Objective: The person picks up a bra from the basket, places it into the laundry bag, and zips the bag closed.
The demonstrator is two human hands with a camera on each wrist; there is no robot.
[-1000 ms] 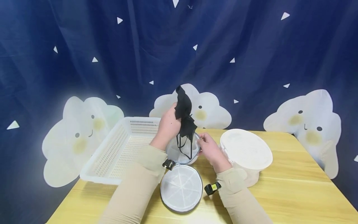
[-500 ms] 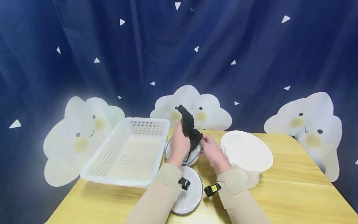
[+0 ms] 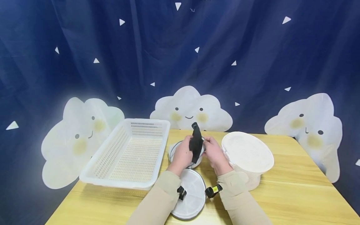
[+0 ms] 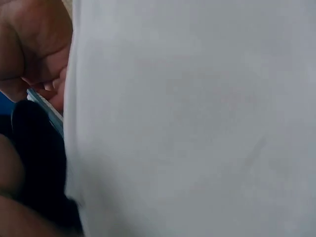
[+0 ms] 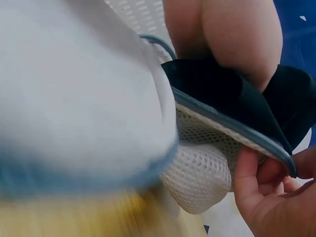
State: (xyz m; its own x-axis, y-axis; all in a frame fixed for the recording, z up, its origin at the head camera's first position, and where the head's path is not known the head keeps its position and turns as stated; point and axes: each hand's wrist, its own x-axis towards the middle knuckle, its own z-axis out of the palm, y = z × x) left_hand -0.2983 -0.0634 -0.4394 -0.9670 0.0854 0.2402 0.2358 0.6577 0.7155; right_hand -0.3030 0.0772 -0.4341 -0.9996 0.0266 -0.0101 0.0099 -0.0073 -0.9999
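My left hand [image 3: 181, 156] grips a black bra [image 3: 196, 143] at the mouth of a small white mesh laundry bag [image 5: 197, 173]. Part of the bra dips inside the grey-trimmed rim, and one end sticks up above the hand. On the bag's right side, my right hand [image 3: 213, 152] pinches the rim [image 5: 232, 126] between thumb and fingers, holding the mouth open. The bag's round white lid [image 3: 194, 195] is folded back towards me and lies in front, under the left wrist. It fills most of the left wrist view, hiding much of the left hand there.
A white slatted plastic basket [image 3: 165, 153] stands to the left on the wooden table [image 3: 298, 175]. Close by the right wrist is a larger white mesh bag [image 3: 247, 153] with an oval top. A blue curtain with clouds [image 3: 191, 107] hangs behind the table.
My left hand has lowered the bra from above the bag down into its mouth, so the dangling straps no longer show. My right hand has stayed at the rim.
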